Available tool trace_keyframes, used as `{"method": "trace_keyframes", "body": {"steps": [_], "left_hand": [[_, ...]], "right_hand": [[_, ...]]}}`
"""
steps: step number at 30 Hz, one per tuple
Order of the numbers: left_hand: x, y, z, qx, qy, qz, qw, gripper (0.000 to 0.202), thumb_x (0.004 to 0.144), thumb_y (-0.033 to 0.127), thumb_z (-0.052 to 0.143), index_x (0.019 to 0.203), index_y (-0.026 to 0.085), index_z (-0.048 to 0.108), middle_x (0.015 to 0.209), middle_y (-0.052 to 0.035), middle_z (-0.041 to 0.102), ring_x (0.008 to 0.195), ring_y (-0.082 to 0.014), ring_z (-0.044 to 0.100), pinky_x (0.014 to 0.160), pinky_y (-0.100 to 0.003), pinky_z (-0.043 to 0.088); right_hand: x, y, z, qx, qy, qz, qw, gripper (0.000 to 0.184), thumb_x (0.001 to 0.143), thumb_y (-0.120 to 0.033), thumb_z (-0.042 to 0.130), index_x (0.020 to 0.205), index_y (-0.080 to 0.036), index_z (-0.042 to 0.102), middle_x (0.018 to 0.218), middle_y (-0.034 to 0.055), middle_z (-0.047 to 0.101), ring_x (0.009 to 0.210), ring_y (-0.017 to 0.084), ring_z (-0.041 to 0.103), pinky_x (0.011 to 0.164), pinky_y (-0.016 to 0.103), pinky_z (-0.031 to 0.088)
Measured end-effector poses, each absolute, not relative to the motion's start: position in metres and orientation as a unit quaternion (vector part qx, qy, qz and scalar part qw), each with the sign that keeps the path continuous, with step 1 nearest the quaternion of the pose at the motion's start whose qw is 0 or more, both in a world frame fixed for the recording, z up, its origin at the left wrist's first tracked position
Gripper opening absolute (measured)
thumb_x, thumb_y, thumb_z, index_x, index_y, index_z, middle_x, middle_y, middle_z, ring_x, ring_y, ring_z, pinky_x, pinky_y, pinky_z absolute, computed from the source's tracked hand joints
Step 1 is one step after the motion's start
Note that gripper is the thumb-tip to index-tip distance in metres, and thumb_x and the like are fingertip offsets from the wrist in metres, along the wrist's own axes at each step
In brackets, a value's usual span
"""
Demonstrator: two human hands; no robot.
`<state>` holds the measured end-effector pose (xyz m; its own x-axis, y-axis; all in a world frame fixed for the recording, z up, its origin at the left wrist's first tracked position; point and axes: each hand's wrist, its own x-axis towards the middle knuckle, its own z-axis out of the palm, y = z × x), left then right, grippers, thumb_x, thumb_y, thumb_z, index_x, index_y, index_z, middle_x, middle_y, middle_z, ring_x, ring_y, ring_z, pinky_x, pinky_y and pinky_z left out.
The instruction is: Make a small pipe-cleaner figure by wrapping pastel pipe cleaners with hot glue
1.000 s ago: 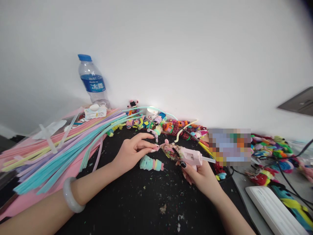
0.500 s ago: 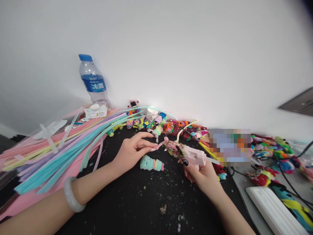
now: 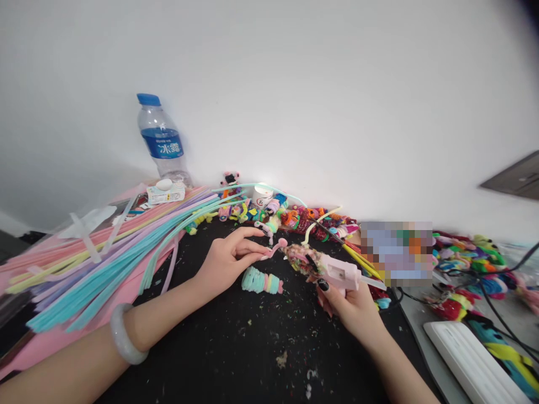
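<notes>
Between thumb and fingertips, my left hand (image 3: 231, 258) pinches a short pink pipe cleaner (image 3: 277, 247) with a small coiled end pointing right. My right hand (image 3: 351, 308) is wrapped round a pale pink hot glue gun (image 3: 339, 272). Its nozzle end, crusted with coloured fuzz, points left and sits close to the coiled end, with a small gap between them. A clear glue stick (image 3: 374, 282) pokes out of the back of the gun. Below my left fingertips a coiled mint, pink and yellow pipe cleaner figure (image 3: 261, 281) lies on the black mat (image 3: 236, 348).
Bundles of pastel pipe cleaners (image 3: 113, 264) spread at left, beside a water bottle (image 3: 162, 137). Several colourful pipe cleaner figures and a paper cup (image 3: 263, 195) line the wall. Yellow-handled scissors (image 3: 360, 258) lie behind the gun. At right are black cables and a white power strip (image 3: 471, 359).
The glue gun has drawn back slightly to the right, away from the coiled pink end. My left hand stays almost still, keeping its pinch.
</notes>
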<state>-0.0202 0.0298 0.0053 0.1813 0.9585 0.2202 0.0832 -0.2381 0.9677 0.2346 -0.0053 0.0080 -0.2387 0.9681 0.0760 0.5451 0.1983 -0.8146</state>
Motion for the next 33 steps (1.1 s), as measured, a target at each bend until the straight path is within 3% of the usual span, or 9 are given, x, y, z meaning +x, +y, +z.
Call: {"method": "trace_keyframes", "body": {"steps": [9,28,33], "left_hand": [[-0.0191,0.0291,0.0057,0.643,0.422,0.470,0.434,0.027,0.079,0.021,0.065,0.104,0.020,0.054,0.087,-0.0011,0.076,0.084,-0.0169,0.071,0.079,-0.024,0.056],[-0.0192,0.0298,0.0048,0.650,0.417,0.469,0.428,0.027,0.079,0.020,0.064,0.104,0.020,0.054,0.087,-0.0017,0.076,0.084,-0.0170,0.071,0.079,-0.025,0.056],[-0.0194,0.0294,0.0050,0.652,0.416,0.469,0.425,0.027,0.080,0.020,0.064,0.105,0.020,0.054,0.087,-0.0015,0.076,0.083,-0.0164,0.071,0.079,-0.024,0.056]], "right_hand": [[0.2319,-0.0028,0.0043,-0.525,-0.727,0.335,0.288,0.031,0.086,-0.038,0.046,0.065,-0.017,0.053,0.046,-0.0008,0.049,0.039,0.011,0.044,0.038,0.022,0.034],[0.2319,-0.0034,0.0062,-0.527,-0.713,0.369,0.279,0.030,0.086,-0.040,0.047,0.070,-0.016,0.056,0.046,-0.0014,0.048,0.040,0.011,0.044,0.038,0.022,0.034],[0.2317,-0.0037,0.0082,-0.517,-0.724,0.359,0.282,0.032,0.086,-0.039,0.047,0.062,-0.018,0.052,0.046,-0.0016,0.047,0.040,0.011,0.043,0.039,0.022,0.034]]}}
